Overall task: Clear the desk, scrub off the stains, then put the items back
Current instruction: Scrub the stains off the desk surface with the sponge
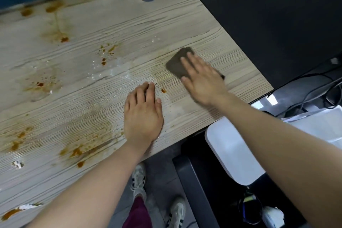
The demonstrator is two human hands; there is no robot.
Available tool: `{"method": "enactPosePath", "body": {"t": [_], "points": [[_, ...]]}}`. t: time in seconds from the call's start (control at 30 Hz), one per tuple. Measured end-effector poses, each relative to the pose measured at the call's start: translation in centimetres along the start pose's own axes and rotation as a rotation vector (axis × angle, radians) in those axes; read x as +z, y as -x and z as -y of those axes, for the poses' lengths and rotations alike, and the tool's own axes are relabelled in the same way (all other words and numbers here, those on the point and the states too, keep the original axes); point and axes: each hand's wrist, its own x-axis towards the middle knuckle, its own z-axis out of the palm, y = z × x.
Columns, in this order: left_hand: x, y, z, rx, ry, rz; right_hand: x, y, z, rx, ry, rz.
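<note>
Stains [74, 151] in orange-brown are lying scattered over the wood-grain counter [77, 46], thickest toward its left and near edges. A dark grey scrubbing pad [175, 63] is lying flat near the counter's right edge, its long axis running from far-left to near-right. The right hand [202, 77] is pressing down on the pad with straight fingers, open and flat, covering its near-right end. The left hand [142, 114] is resting on the counter, palm down, fingers relaxed, holding nothing, just beside a small stain.
</note>
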Motion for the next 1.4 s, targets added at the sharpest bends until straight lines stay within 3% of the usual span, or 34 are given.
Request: {"method": "enactPosePath", "body": {"t": [0.1,0.17,0.33,0.43,0.57,0.8,0.93,1.1,1.2,1.4], "points": [[0.1,-0.1,0.0,-0.004,-0.008,0.007,-0.6,0.0,-2.4,0.214,-0.021,-0.014],[0.2,-0.1,0.0,-0.015,-0.007,0.021,-0.1,0.4,-0.4,0.29,-0.033,-0.028],[0.1,-0.1,-0.1,-0.016,-0.001,0.01,1.5,1.6,5.6,0.069,-0.045,0.007],[-0.1,-0.1,0.0,-0.013,0.018,0.029,0.9,1.6,5.2,0.046,-0.085,0.083],[-1.1,-1.5,0.2,0.004,0.088,0.033,0.8,1.4,4.7,0.036,-0.075,0.056],[-2.0,-6.3,3.9,-0.044,0.035,0.071,-0.5,-2.1,-0.1,0.188,-0.049,0.027],[-0.9,-5.7,4.6,-0.021,-0.002,0.004,-1.6,-5.1,-3.2,0.331,-0.029,0.01],[-0.9,-5.7,4.5,-0.026,-0.015,-0.007,-1.6,-7.1,-2.2,0.433,0.004,0.004],[-0.9,-5.7,4.6,-0.032,-0.01,-0.006,-1.6,-7.2,0.2,0.352,0.021,0.031],[-1.0,-5.8,4.4,-0.028,-0.019,-0.019,-0.2,-6.5,4.8,-0.023,-0.055,0.056]]}}
